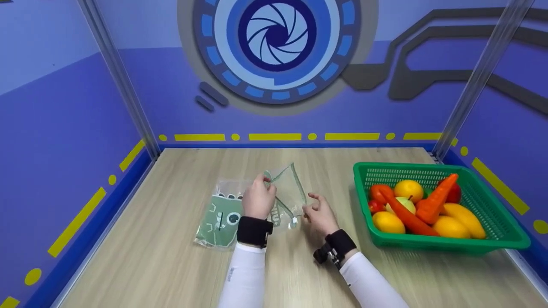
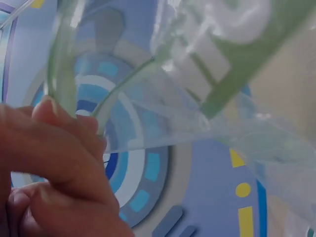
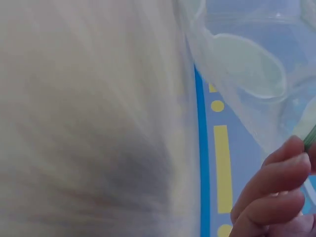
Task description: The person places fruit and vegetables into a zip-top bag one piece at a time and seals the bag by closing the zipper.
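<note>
Between the two hands a clear plastic zip bag with green edging at its mouth is held up, the mouth spread apart. My left hand pinches the left side of its rim; the left wrist view shows the curled fingers at the green strip. On the opposite side, my right hand pinches the green edge, near a small white slider. In the right wrist view the right fingertips meet at that edge. Partly behind the left hand, a bag with a green cartoon face lies flat on the table.
At the right stands a green basket with a carrot, a yellow-green apple, lemons and other produce. The wooden table is bounded by blue panels at the back and sides.
</note>
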Tool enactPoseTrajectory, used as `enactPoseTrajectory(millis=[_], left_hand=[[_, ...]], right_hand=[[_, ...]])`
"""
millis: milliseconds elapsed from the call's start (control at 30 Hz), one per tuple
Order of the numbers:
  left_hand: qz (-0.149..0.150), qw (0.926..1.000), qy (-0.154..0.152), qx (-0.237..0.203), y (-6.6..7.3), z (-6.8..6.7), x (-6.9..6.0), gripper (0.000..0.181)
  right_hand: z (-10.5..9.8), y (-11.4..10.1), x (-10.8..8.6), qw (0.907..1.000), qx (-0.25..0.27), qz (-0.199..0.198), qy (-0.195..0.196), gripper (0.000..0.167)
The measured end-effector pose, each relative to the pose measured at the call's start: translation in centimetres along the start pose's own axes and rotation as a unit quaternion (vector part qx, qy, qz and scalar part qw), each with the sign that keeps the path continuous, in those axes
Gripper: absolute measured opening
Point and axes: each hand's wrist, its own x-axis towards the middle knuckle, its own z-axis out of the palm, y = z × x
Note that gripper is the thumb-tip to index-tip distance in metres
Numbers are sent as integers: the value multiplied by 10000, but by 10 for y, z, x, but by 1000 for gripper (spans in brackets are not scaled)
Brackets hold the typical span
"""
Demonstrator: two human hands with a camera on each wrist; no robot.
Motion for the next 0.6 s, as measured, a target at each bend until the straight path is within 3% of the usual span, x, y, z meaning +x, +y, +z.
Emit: enactPoseTrajectory(millis=[233, 400, 500, 600], left_hand=[[-121, 9987, -76, -492, -5, 7, 2, 21], [-238, 9973, -187, -669, -8, 6, 3, 23], [-265, 9969, -194, -715, -9, 6, 4, 23], [-300, 9964, -218, -756, -9, 6, 5, 23]], right_hand=[[-8, -23, -12, 9961, -127, -876, -30, 42], [-31, -43, -30, 9832, -738, -1666, 68, 33], [-53, -48, -47, 9588, -1635, -2304, 298, 34], [-79, -48, -63, 9232, -2659, -2668, 768, 38]])
